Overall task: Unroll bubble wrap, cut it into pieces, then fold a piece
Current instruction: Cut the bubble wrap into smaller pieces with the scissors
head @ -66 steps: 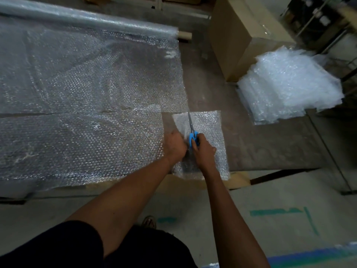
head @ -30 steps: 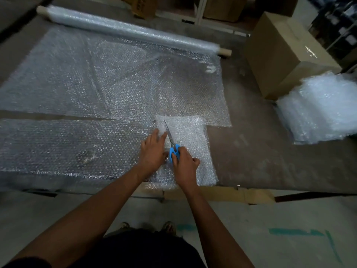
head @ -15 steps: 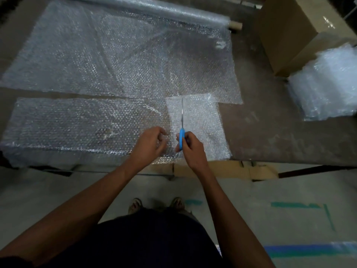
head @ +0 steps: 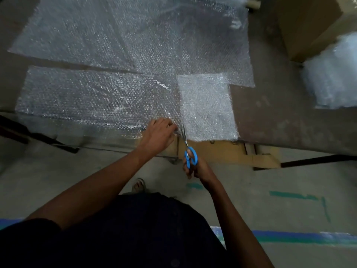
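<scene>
A long strip of bubble wrap [head: 92, 97] lies across the near part of the dark table [head: 274, 113], with a wider sheet [head: 135, 35] behind it. A small whiter piece [head: 206, 107] lies at the strip's right end. My left hand [head: 160, 134] pinches the strip's near edge at the table's front. My right hand [head: 195, 167] grips blue-handled scissors [head: 190, 153] just off the table edge, blades pointing up at the strip's edge beside my left fingers. The roll's core end [head: 253, 3] shows at the top.
A cardboard box [head: 309, 24] stands at the back right, with a stack of cut bubble wrap pieces [head: 334, 74] in front of it. Cardboard [head: 231, 151] sticks out under the table's front edge. Green and blue tape marks the floor.
My right hand pulled the scissors back from over the small piece to the table's front edge. My left hand moved to the strip's near edge. The camera tilted down.
</scene>
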